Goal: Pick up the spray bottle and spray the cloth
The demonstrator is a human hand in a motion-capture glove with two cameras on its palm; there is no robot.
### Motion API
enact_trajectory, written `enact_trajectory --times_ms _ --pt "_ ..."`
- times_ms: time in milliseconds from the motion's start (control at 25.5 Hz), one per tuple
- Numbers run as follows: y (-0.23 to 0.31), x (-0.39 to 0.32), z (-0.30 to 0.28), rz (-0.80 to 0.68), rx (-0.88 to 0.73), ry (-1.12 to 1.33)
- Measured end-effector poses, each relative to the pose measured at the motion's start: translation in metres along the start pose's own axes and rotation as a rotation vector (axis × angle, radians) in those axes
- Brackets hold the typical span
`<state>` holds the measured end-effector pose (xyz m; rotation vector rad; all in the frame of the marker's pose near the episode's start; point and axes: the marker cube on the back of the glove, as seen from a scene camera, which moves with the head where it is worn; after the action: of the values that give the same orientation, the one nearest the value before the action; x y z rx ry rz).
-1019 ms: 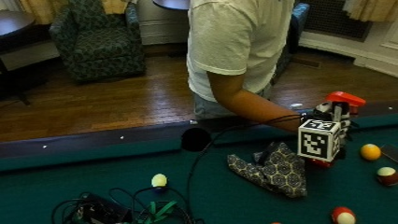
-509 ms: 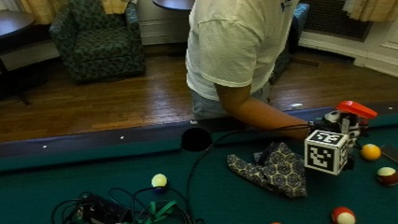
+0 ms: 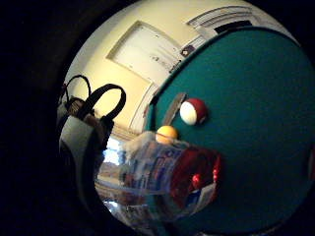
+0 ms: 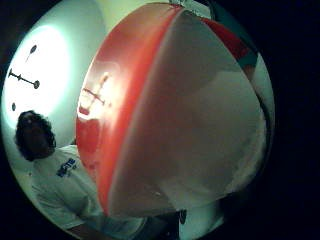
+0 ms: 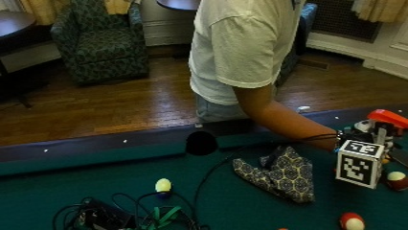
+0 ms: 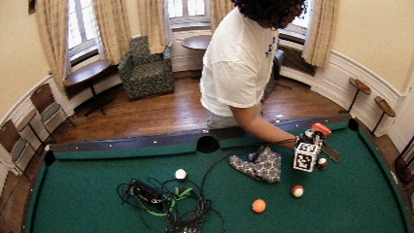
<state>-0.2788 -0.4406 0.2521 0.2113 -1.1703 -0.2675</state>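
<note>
While the red-and-white ball (image 5: 351, 222) sits nearest at six o'clock, the patterned cloth (image 5: 280, 172) lies crumpled on the green felt (image 5: 76, 187). At three o'clock, beside it, the right hand (image 5: 357, 136) curls round the red-topped spray bottle (image 5: 382, 125), held upright.

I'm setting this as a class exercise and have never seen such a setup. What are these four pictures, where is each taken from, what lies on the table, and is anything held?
No machine here: a person works at a pool table with a gloved right hand. Two pictures come from room cameras; the two round ones come from cameras on that hand's palm. On the green felt lie a patterned cloth, several balls, such as an orange ball, and a tangle of cables. The hand appears to hold a spray bottle with a red top, beside the cloth.
</note>
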Motion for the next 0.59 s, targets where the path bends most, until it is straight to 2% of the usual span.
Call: enact_trajectory --times_ms 235,588 --pt "0.001 0.002 0.0 0.027 -0.024 -0.015" --pt "0.019 0.016 -0.009 0.15 -0.18 0.041"
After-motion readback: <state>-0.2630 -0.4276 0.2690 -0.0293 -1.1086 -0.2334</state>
